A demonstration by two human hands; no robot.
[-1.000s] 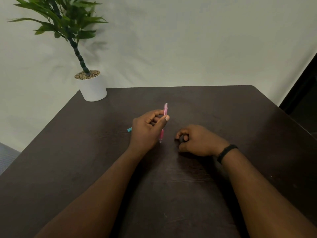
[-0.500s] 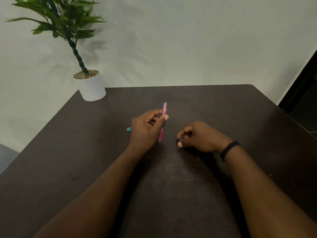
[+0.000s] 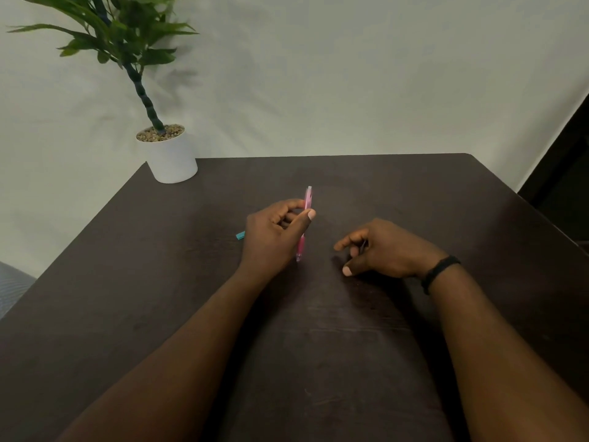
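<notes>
My left hand (image 3: 274,237) grips a pink pen (image 3: 308,199) between thumb and fingers. It holds the pen nearly upright, the tip just above the dark table (image 3: 414,193). My right hand (image 3: 385,250) hovers low to the right of the pen, index finger pointing left and thumb spread toward me. A thin dark piece (image 3: 363,246) shows among its curled middle fingers; what it is stays unclear. A black band (image 3: 439,272) circles the right wrist. The end of a teal object (image 3: 240,235) pokes out on the table behind my left hand.
A white pot (image 3: 172,161) with a green plant stands at the table's back left corner. A pale cloth backdrop hangs behind the table. The table's right edge borders a dark gap (image 3: 564,173).
My right hand has lifted slightly off the table and opened its thumb and index finger apart from a pinch. My left hand and the pink pen have stayed in place.
</notes>
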